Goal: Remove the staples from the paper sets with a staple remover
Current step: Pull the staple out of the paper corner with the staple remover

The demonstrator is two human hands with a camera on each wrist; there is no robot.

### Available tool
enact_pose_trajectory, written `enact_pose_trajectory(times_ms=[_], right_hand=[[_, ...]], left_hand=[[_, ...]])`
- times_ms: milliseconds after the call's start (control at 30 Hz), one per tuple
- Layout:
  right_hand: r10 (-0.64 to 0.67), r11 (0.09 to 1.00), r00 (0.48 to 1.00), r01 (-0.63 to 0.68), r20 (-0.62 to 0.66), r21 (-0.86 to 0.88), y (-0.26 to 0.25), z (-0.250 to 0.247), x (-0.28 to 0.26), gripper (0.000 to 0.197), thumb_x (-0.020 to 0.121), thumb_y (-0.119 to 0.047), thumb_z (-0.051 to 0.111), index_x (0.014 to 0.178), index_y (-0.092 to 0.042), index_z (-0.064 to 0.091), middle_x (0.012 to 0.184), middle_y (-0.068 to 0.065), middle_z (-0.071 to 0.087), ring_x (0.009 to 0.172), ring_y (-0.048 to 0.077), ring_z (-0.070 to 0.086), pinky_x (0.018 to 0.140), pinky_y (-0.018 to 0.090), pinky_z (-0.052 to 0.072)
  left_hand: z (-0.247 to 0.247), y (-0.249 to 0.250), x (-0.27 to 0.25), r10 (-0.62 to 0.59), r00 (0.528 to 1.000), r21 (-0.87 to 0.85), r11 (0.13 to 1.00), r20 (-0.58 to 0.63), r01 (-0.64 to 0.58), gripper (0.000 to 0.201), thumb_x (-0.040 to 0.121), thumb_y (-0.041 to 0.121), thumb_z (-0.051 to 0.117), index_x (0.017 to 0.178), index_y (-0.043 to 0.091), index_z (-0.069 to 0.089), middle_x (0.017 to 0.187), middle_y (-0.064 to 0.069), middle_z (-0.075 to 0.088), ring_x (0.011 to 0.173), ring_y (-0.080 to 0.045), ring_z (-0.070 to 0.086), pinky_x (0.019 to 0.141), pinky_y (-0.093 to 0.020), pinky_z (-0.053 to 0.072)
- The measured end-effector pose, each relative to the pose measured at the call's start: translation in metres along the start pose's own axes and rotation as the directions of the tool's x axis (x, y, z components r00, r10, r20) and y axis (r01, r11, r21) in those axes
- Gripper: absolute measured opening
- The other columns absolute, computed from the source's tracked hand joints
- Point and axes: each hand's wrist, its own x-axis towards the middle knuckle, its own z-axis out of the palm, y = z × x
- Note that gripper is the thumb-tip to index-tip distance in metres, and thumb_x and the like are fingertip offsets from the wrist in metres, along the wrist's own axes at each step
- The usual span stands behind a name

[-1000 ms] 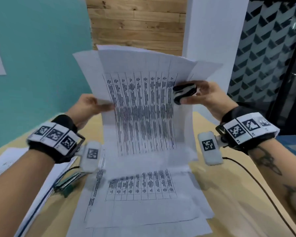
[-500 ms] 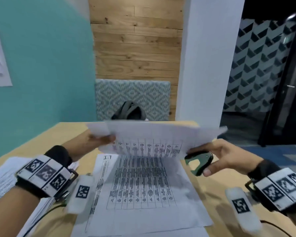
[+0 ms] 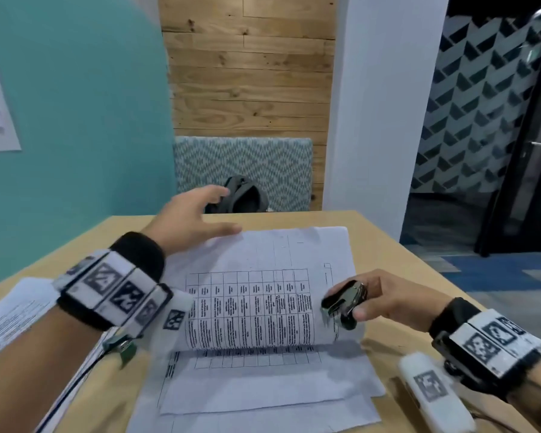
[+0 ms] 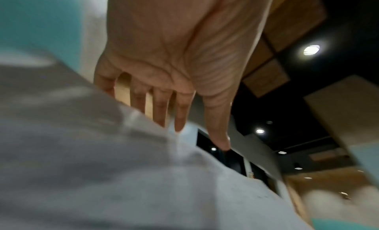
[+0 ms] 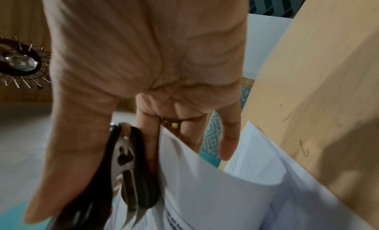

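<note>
Your left hand [image 3: 189, 218] released, fingers spread flat above far-left corner of paper set [image 3: 263, 295]. A second ago you held that set upright in air; now flipped down onto table [image 3: 384, 242], near edge curling over sheets beneath. Your right hand [image 3: 384, 300] grasping staple remover [image 3: 344, 303] at set's right edge. Likely next: hunt staple at a corner.

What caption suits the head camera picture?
Left hand open above the printed sheet; right hand grips the staple remover.
</note>
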Motion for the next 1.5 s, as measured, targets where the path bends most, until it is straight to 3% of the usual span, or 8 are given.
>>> enact_pose_trajectory(times_ms=[167,333,467,533,667,833,1100,1500], right_hand=[[0.007,1.0,1.0,-0.007,0.014,0.021,0.005,-0.001,0.0,0.056,0.055,-0.03,0.089,0.103,-0.007,0.072,0.093,0.013,0.071,0.078,0.019,0.067,0.075,0.025,0.05],[-0.05,0.989,0.993,0.034,-0.108,-0.147,-0.016,0.0,-0.011,0.052,0.051,-0.027,0.086,0.099,-0.012,0.074,0.104,0.008,0.07,0.09,0.02,0.067,0.076,0.021,0.05],[-0.453,0.882,0.777,0.316,-0.437,-0.35,-0.052,0.002,0.001,0.063,0.047,-0.055,0.085,0.1,-0.024,0.072,0.105,0.004,0.071,0.096,0.023,0.068,0.085,0.03,0.054],[-0.597,0.761,0.713,0.356,-0.369,-0.542,-0.066,0.013,0.014,0.048,0.061,-0.05,0.078,0.102,-0.027,0.069,0.103,0.001,0.071,0.095,0.02,0.068,0.086,0.038,0.054],[-0.628,0.462,0.777,0.34,-0.032,-0.819,-0.068,0.035,0.042,0.046,0.074,-0.044,0.068,0.112,-0.019,0.064,0.106,-0.008,0.064,0.097,0.012,0.062,0.073,0.031,0.053],[-0.535,0.325,0.845,0.228,0.02,-0.918,-0.051,0.043,0.055,0.055,0.076,-0.05,0.052,0.118,-0.016,0.061,0.113,-0.006,0.059,0.091,0.015,0.06,0.067,0.033,0.054],[-0.592,0.376,0.806,0.285,0.008,-0.882,-0.051,0.045,0.052,0.045,0.078,-0.042,0.056,0.115,-0.017,0.061,0.108,-0.013,0.06,0.09,0.012,0.06,0.059,0.026,0.053],[-0.611,0.201,0.787,0.257,0.084,-0.945,-0.051,0.05,0.052,0.047,0.079,-0.048,0.055,0.112,-0.016,0.065,0.108,-0.005,0.067,0.081,0.021,0.066,0.055,0.039,0.055]], left_hand=[[0.037,0.041,0.011,0.058,0.947,0.078,0.993,0.317,-0.087,0.036,0.085,0.039,0.061,0.087,0.003,0.062,0.078,0.001,0.057,0.072,-0.012,0.053,0.067,-0.027,0.04],[0.039,0.041,0.01,0.05,0.946,0.025,0.998,0.32,-0.061,0.032,0.089,0.029,0.06,0.072,0.002,0.057,0.062,-0.002,0.042,0.053,-0.011,0.035,0.045,-0.018,0.025],[0.034,0.037,0.008,0.021,0.949,0.015,1.0,0.316,-0.027,0.032,0.089,0.03,0.06,0.068,0.007,0.053,0.063,-0.004,0.042,0.051,-0.011,0.034,0.043,-0.018,0.024],[0.035,0.035,0.007,-0.002,0.948,0.005,1.0,0.318,0.001,0.032,0.088,0.029,0.061,0.064,0.01,0.053,0.06,-0.001,0.042,0.048,-0.009,0.035,0.043,-0.017,0.025],[0.033,0.03,0.007,-0.031,0.933,-0.035,0.998,0.358,0.046,0.028,0.088,0.029,0.061,0.068,0.01,0.057,0.059,0.001,0.045,0.048,-0.01,0.036,0.049,-0.023,0.029],[0.024,0.029,0.007,-0.02,0.886,-0.098,0.992,0.463,0.073,0.024,0.092,0.022,0.054,0.071,0.011,0.059,0.06,0.003,0.05,0.044,-0.008,0.042,0.05,-0.02,0.034],[0.026,0.032,0.003,0.092,0.854,-0.254,0.966,0.513,0.048,0.027,0.08,0.03,0.05,0.067,0.007,0.045,0.062,-0.005,0.026,0.056,-0.016,0.024,0.056,-0.028,0.024],[0.032,0.024,0.008,0.026,0.836,-0.284,0.946,0.548,0.157,0.036,0.083,0.029,0.062,0.094,-0.005,0.066,0.071,0.002,0.051,0.066,-0.008,0.042,0.067,-0.02,0.034]])
